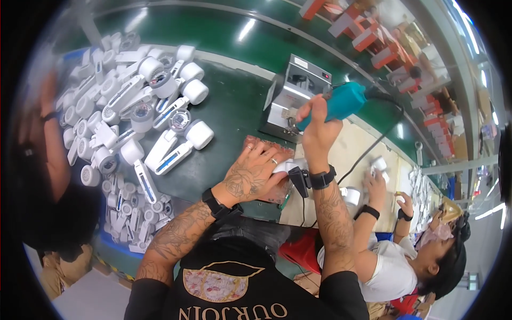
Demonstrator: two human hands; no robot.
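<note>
My right hand [320,130] is closed around a teal electric screwdriver [344,101], raised at the front of a grey metal screw feeder [290,96]. The screwdriver's tip points toward the feeder's front, partly hidden by my fingers. My left hand [255,173] holds a white plastic part [288,166] against a reddish block [281,193] on the bench. The hand covers most of that part, so its full shape is hidden. The thumb lies along its near side.
White handheld-fan-like units [176,138] are heaped at the left, with more in a blue bin [133,213] below. A black cable [373,141] runs from the screwdriver. A co-worker's hand [377,186] works at the right; another person's arm [50,133] is at far left.
</note>
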